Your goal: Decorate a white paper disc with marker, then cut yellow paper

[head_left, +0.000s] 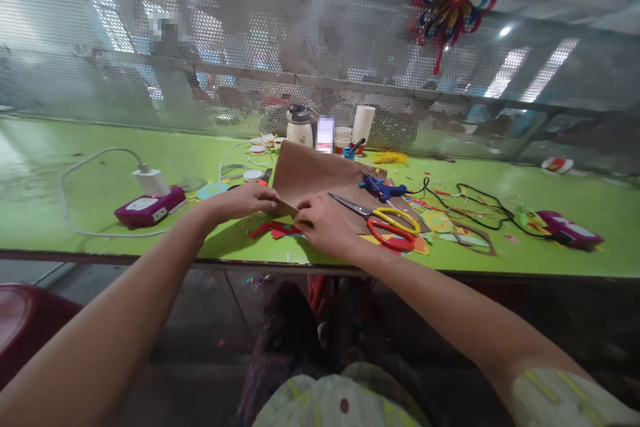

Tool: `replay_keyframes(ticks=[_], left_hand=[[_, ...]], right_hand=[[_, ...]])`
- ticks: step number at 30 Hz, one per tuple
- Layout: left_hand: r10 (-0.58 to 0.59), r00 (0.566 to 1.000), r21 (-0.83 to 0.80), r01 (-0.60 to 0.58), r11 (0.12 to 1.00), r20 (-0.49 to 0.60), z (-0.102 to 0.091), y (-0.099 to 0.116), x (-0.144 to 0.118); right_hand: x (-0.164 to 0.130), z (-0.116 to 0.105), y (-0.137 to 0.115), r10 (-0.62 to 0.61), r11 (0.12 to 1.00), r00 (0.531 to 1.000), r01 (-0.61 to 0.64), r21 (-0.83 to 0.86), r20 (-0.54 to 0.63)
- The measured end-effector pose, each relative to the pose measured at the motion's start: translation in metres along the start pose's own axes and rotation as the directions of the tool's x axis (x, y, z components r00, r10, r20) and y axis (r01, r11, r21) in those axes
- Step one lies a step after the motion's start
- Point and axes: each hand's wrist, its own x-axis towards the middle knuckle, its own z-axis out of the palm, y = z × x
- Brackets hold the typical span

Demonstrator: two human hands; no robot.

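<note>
Both hands pinch the brown paper's near corner on the green counter [100,193]: left hand [250,200], right hand [327,223], brown paper [310,177]. Scissors [385,217] lie just beside; the crease could skew if the paper slides.

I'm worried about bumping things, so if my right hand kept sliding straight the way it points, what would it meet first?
The right hand points left across the brown paper toward the left hand, so it would probably meet that hand's fingertips first; depth is hard to judge.
</note>
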Motion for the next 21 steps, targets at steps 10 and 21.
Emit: replay_keyframes(ticks=[10, 21], left_hand=[[-0.131, 0.98, -0.124, 0.113, 0.986, -0.148, 0.027, -0.001, -0.005], [-0.119, 0.961, -0.107, 0.095, 0.99, -0.249, 0.03, -0.009, 0.0]], right_hand=[[0.025, -0.005, 0.025, 0.095, 0.987, 0.995, -0.089, 0.132, -0.038], [-0.054, -0.069, 0.039, -0.052, 0.996, 0.994, 0.059, -0.073, 0.099]])
